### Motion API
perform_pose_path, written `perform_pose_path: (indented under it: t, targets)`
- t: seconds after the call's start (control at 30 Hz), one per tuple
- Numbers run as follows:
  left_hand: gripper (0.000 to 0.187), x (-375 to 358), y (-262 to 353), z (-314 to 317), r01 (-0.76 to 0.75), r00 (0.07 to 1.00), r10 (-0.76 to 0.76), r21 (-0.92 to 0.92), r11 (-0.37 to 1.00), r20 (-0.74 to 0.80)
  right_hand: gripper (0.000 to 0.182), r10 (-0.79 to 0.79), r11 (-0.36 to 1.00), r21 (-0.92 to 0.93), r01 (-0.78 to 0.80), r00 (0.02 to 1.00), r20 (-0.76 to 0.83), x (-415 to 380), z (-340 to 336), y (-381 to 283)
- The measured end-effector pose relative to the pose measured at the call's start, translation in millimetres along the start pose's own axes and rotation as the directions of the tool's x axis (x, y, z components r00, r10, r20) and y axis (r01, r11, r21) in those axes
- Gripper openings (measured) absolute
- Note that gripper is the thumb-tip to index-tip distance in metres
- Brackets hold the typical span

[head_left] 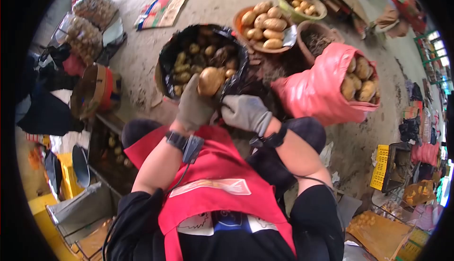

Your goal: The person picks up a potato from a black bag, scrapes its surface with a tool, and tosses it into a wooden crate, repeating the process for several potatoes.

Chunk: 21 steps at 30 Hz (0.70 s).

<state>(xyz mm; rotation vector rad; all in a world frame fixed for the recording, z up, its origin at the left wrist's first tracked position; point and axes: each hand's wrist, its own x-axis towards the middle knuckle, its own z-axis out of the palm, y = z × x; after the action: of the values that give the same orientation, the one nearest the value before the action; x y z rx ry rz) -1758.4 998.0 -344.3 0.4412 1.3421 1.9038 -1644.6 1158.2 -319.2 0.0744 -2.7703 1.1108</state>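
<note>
My left hand (195,106), in a grey work glove, is closed around a large potato (211,81). It holds this potato over the near rim of a tub lined with a black plastic bag (166,48). Smaller, darker potatoes (183,67) lie inside the tub. Just right of the potato, my gloved right hand (246,113) has its fingers curled in. Whatever it may grip is hidden by the glove.
Beyond the tub stand an orange bowl of potatoes (273,23), a green basin (320,11) and a brown pot (331,32). A pink sack of potatoes (312,88) leans at right. At left are a round container (109,91) and bagged produce (85,36).
</note>
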Motion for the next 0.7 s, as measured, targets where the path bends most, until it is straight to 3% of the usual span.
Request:
perform_pose_path:
  t: [0.03, 0.07, 0.13, 0.17, 0.2, 0.33, 0.4, 0.43, 0.47, 0.5, 0.53, 0.57, 0.63, 0.67, 0.7]
  targets:
    - [0.045, -2.1, -4.0, -5.5, -0.208, 0.971, 0.227, 0.738, 0.642, 0.076, 0.022, -0.006, 0.999, 0.039, 0.009, 0.997, -0.083, 1.8, -1.9, -1.4]
    - [0.045, -6.3, -7.1, -13.2, -0.180, 0.977, 0.202, 0.747, 0.640, 0.062, 0.022, 0.035, 0.993, 0.119, -0.020, 0.992, -0.124, 4.9, -7.7, 0.2]
    - [0.056, -4.1, -13.9, -21.5, -0.272, 0.917, 0.375, 0.899, 0.344, 0.134, 0.022, 0.168, 0.958, 0.260, -0.118, 0.970, -0.177, 11.8, -22.0, 6.8]
    - [0.062, -3.1, -17.6, -21.3, -0.300, 0.874, 0.445, 0.936, 0.181, 0.194, 0.023, 0.168, 0.973, 0.197, -0.124, 0.961, -0.222, 13.9, -20.9, 16.7]
    - [0.062, -2.3, -21.9, -19.9, -0.300, 0.880, 0.432, 0.936, 0.186, 0.196, 0.023, 0.162, 0.980, 0.146, -0.133, 0.964, -0.211, 15.5, -18.6, 25.1]
    - [0.052, 1.7, -30.7, -12.0, -0.198, 0.970, 0.244, 0.641, 0.742, 0.017, 0.025, 0.147, 0.989, 0.019, -0.146, 0.976, -0.164, 13.2, -12.0, 26.5]
    - [0.052, 3.8, -27.8, -7.9, -0.091, 0.993, 0.115, 0.394, 0.915, -0.038, 0.025, 0.094, 0.995, -0.025, -0.097, 0.991, -0.098, 11.6, -11.2, 17.7]
    - [0.052, 6.2, -25.7, -6.8, -0.083, 0.993, 0.107, 0.394, 0.915, -0.040, 0.025, 0.034, 0.997, -0.070, -0.036, 0.999, -0.031, 9.7, -9.4, 14.9]
    - [0.054, 9.8, -18.4, -3.3, 0.071, 0.986, -0.100, -0.200, 0.977, -0.136, 0.025, -0.014, 0.995, -0.101, 0.015, 1.000, 0.002, 7.7, -3.8, 16.5]
    - [0.056, 12.0, -10.5, -0.3, 0.150, 0.943, -0.318, -0.727, 0.670, -0.099, 0.025, -0.012, 0.995, -0.097, 0.012, 1.000, 0.003, 8.3, -4.2, 16.0]
    - [0.054, 6.3, -3.1, 0.4, 0.254, 0.949, -0.307, -0.729, 0.636, 0.063, 0.021, -0.007, 1.000, -0.024, 0.006, 0.998, -0.069, 9.6, -6.7, 14.8]
    - [0.054, 7.0, -8.5, -11.3, 0.257, 0.948, -0.312, -0.728, 0.635, 0.062, 0.017, 0.004, 0.999, 0.048, 0.003, 0.990, -0.141, 11.1, -10.3, 13.3]
    - [0.060, 9.5, -26.5, -36.9, 0.372, 0.927, -0.292, -0.663, 0.649, 0.234, 0.019, 0.072, 0.997, 0.031, -0.067, 0.979, -0.193, 18.4, -14.4, 23.8]
    - [0.058, 7.0, -19.2, -22.3, 0.317, 0.926, -0.374, -0.643, 0.698, 0.050, 0.019, 0.073, 0.997, 0.032, -0.068, 0.976, -0.206, 19.1, -11.8, 28.8]
    - [0.058, 8.1, -33.2, -24.9, 0.320, 0.925, -0.377, -0.642, 0.697, 0.052, 0.020, 0.075, 0.997, 0.032, -0.069, 0.973, -0.219, 19.4, -11.0, 30.6]
